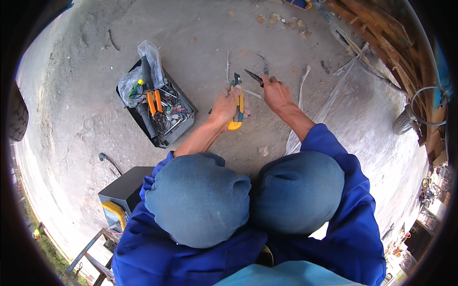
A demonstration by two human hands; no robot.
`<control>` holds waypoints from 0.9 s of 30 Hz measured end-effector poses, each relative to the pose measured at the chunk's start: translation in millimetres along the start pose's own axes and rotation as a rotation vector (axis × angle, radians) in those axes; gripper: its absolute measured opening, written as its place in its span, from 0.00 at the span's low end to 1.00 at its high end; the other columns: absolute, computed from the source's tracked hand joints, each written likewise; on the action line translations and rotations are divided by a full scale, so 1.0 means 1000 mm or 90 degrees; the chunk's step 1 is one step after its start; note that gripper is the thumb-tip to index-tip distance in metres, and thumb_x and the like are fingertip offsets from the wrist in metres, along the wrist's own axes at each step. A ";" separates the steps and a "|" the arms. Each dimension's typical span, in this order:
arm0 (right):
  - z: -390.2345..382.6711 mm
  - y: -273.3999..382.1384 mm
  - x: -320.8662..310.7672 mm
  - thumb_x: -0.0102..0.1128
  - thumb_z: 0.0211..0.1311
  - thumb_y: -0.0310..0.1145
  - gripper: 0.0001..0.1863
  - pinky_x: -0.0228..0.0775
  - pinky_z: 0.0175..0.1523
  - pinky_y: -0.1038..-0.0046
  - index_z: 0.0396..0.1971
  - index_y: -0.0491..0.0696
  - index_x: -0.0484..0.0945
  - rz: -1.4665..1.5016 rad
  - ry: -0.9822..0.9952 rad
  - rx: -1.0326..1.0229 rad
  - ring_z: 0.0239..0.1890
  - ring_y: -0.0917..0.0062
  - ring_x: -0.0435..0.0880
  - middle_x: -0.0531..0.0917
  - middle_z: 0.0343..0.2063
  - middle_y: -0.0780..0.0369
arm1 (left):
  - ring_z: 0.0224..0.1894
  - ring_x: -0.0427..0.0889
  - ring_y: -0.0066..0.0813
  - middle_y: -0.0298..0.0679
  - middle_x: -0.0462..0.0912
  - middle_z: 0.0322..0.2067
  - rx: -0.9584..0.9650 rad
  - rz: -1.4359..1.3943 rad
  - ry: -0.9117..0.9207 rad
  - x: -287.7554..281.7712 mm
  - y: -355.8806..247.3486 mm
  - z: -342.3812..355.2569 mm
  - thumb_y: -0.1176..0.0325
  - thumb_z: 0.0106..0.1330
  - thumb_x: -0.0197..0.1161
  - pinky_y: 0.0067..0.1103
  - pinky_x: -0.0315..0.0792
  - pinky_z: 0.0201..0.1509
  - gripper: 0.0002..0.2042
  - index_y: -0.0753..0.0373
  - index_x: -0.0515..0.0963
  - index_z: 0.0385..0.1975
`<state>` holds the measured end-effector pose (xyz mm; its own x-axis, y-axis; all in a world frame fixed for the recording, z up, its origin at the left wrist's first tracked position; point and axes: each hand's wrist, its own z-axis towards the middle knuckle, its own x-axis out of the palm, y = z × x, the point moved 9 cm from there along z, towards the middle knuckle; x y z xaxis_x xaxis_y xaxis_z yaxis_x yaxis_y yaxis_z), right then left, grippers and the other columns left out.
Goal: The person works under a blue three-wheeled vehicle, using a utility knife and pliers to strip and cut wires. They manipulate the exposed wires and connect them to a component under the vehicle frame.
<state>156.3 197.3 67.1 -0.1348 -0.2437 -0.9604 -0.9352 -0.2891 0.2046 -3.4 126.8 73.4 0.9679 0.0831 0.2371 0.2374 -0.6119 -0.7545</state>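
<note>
Clasping a cutter (240,106), the left hand (223,106) might get jabbed — the right hand (277,93) grips pliers (255,76) pointing near it.

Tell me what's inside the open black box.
The black box holds orange handles, crumpled clear plastic and jumbled small metal pieces. What lies beneath them is covered and can't be seen.

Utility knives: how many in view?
1: a yellow utility knife in the left hand. Others may be hidden in the cluttered black toolbox.
</note>
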 end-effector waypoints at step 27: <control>-0.034 0.025 0.048 0.63 0.66 0.44 0.16 0.72 0.43 0.67 0.36 0.45 0.83 0.511 0.279 0.035 0.33 0.72 0.80 0.83 0.26 0.58 | 0.30 0.82 0.27 0.39 0.81 0.31 0.227 -0.061 0.091 -0.021 -0.053 -0.040 0.53 0.80 0.51 0.23 0.75 0.35 0.17 0.64 0.69 0.52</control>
<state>137.2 146.3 32.4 -0.6255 -0.6849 -0.3737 -0.6302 0.1611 0.7596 -39.9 125.6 132.6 0.9247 0.0004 0.3808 0.3642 -0.2924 -0.8842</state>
